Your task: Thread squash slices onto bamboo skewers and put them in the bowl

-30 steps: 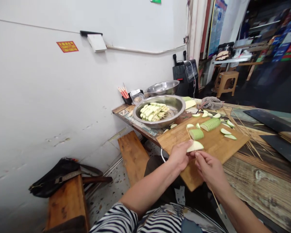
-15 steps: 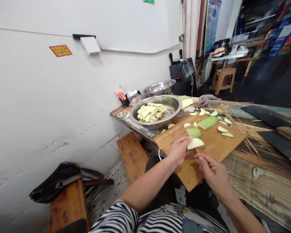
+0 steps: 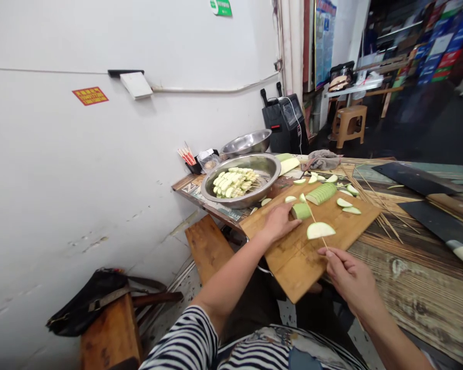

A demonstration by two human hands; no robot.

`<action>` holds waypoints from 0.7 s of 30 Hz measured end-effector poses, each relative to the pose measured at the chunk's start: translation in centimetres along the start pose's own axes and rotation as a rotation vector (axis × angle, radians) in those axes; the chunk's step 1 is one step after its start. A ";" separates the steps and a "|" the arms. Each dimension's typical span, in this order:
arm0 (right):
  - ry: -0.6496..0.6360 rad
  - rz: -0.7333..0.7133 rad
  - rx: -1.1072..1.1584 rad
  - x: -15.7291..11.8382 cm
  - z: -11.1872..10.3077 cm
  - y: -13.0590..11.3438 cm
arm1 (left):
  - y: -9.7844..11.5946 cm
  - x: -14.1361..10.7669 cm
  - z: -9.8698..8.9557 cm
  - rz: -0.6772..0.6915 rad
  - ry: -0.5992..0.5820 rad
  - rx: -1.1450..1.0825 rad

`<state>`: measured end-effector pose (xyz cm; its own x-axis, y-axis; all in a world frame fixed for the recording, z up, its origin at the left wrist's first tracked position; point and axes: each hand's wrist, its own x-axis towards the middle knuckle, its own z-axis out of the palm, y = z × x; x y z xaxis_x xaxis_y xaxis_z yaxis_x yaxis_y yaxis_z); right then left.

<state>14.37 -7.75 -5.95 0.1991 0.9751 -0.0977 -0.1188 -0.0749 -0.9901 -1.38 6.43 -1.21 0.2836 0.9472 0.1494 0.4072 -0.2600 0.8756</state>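
My right hand (image 3: 345, 267) pinches a thin wooden skewer (image 3: 313, 216) that runs through a half-round slice of pale green vegetable (image 3: 321, 230). My left hand (image 3: 281, 223) rests on the cutting board (image 3: 293, 267), its fingers at a short stack of slices (image 3: 301, 210). Whether it grips the stack is unclear. Behind that lies a longer row of slices (image 3: 321, 193), with loose slices around it. In the steel bowl (image 3: 268, 177) at the back left, skewered slices (image 3: 234, 181) are piled up.
Two dark cleavers (image 3: 435, 218) lie at the right, beside loose skewers (image 3: 388, 205). A grey cloth (image 3: 323, 160), a second steel bowl (image 3: 247, 144) and a skewer holder (image 3: 193, 165) stand farther back. A wooden bench (image 3: 206, 246) is below the table's left edge.
My left hand has let go of the skewered slice and moved left to the short stack. My right hand still holds the skewer with the slice. The view has shifted slightly.
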 end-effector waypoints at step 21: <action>-0.221 0.044 -0.170 -3.5 2.6 -1.0 | 2.2 -2.4 -3.3 -0.613 0.036 -1.327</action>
<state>11.30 -10.51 -4.33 -0.0213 0.9906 -0.1352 0.0464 -0.1341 -0.9899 -4.03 4.20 1.86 0.3349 0.8526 -0.4011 -0.6341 0.5188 0.5734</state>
